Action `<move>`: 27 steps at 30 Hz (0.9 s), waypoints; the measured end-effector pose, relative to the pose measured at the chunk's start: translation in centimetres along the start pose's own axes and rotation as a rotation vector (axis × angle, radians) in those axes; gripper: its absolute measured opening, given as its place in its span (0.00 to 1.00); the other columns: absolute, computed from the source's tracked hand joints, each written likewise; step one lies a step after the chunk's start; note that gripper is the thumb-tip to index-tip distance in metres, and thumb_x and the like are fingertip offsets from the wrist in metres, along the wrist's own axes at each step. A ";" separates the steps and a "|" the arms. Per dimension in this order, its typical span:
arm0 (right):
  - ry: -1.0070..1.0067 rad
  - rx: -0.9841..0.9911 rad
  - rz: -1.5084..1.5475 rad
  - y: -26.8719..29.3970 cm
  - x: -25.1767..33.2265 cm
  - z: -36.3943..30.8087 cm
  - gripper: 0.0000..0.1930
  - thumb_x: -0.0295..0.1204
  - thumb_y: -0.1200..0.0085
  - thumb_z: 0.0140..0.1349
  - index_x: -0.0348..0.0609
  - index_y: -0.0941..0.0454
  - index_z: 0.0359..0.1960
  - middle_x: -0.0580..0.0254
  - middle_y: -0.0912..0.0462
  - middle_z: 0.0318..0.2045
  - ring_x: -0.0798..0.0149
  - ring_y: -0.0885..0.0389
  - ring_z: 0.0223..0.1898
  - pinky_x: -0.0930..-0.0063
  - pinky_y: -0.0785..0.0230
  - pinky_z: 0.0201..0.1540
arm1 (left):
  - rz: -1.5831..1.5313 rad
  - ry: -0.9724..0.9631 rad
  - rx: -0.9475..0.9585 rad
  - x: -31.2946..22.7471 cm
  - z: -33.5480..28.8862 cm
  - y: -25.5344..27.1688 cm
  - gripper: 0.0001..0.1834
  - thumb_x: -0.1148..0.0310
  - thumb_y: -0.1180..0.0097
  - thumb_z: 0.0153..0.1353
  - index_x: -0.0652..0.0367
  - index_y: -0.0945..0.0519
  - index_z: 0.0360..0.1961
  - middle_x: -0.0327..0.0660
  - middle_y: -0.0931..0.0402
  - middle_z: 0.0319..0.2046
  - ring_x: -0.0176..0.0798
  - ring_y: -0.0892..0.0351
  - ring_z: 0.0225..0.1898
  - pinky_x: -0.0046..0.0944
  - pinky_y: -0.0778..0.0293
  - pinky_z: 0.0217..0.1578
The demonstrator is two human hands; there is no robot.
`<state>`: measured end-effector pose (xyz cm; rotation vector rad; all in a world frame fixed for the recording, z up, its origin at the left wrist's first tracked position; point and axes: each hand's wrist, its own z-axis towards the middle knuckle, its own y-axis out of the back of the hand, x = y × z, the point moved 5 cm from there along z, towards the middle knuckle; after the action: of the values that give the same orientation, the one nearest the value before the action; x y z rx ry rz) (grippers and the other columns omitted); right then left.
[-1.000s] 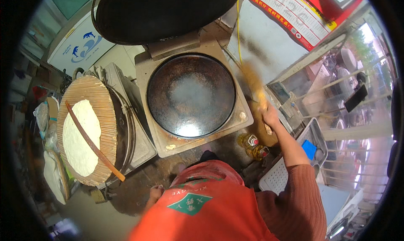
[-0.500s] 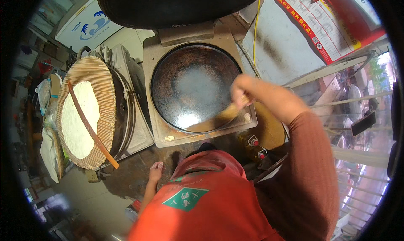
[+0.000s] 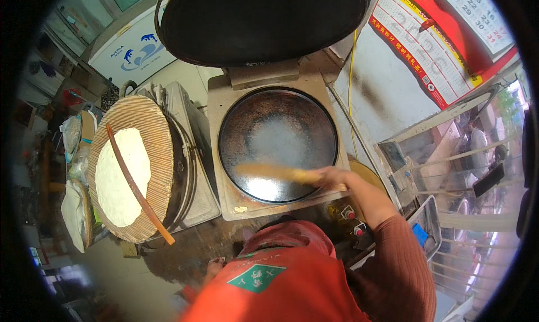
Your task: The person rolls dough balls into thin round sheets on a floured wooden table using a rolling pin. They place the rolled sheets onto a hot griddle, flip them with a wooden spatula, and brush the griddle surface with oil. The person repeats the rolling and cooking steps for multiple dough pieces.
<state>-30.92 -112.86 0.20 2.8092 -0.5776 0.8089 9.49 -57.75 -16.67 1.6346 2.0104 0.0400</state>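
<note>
One straw-coloured brush [image 3: 272, 171], its bristles blurred, lies across the near part of a single round, dark griddle [image 3: 281, 134]; whether the bristles touch the surface cannot be told. The right hand [image 3: 335, 178], at the griddle's near right edge, has its fingers closed around the brush's handle. The left hand [image 3: 214, 266], one of two, is low in front of the griddle and to its left, partly hidden by a red apron [image 3: 306, 257]; how far open it is, or whether it holds anything, cannot be told. One black lid [image 3: 261, 24] stands raised behind the griddle. To the griddle's left is one round, slatted board [image 3: 160, 176] bearing one pale dough sheet [image 3: 115, 193], with one curved brown stick [image 3: 137, 193] across it. Two red-capped bottles [image 3: 335, 212] stand near the griddle's right front corner.
</note>
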 end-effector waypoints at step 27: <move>0.284 -1.206 0.611 0.2 8.6 6.4 0.24 0.43 0.42 0.69 0.39 0.29 0.58 0.54 0.17 0.36 0.56 0.19 0.38 0.59 0.25 0.44 | -0.034 -0.057 -0.062 -2.1 -1.7 0.7 0.13 0.61 0.40 0.69 0.62 0.18 0.41 0.41 0.16 0.32 0.37 0.16 0.37 0.42 0.21 0.39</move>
<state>-21.32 -117.45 -0.52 1.4044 -1.3193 0.5885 9.66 -58.92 -14.15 1.5457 1.9743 0.0422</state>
